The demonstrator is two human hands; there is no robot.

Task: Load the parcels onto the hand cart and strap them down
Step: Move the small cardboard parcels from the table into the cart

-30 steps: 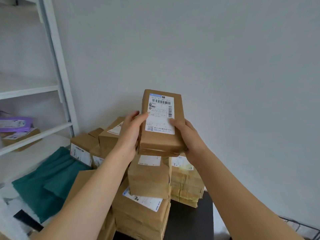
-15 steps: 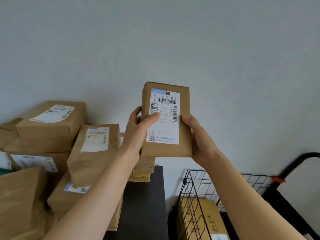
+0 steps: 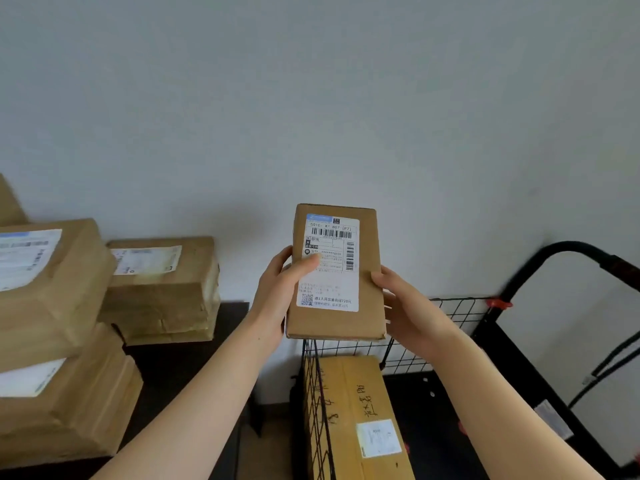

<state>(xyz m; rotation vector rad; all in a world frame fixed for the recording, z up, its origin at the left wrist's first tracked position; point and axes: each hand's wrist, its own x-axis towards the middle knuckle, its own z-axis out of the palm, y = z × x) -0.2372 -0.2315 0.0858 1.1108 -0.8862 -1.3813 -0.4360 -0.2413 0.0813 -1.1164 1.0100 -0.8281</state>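
Two hands hold one small brown parcel (image 3: 334, 271) upright in mid-air just below centre, its white label facing the camera. The left hand (image 3: 277, 299) curls round the parcel's left edge, thumb laid across the label; the right hand (image 3: 408, 306) grips the right edge, fingers behind it. At 5 o'clock stands the hand cart (image 3: 457, 300), its black wire basket holding a yellowish carton (image 3: 356, 410); its black handle (image 3: 554, 252) arcs at 3 o'clock. More brown parcels (image 3: 162, 289) are piled on a dark table (image 3: 180, 368) from 8 to 9 o'clock. A plain pale grey wall (image 3: 311, 98) fills the upper half
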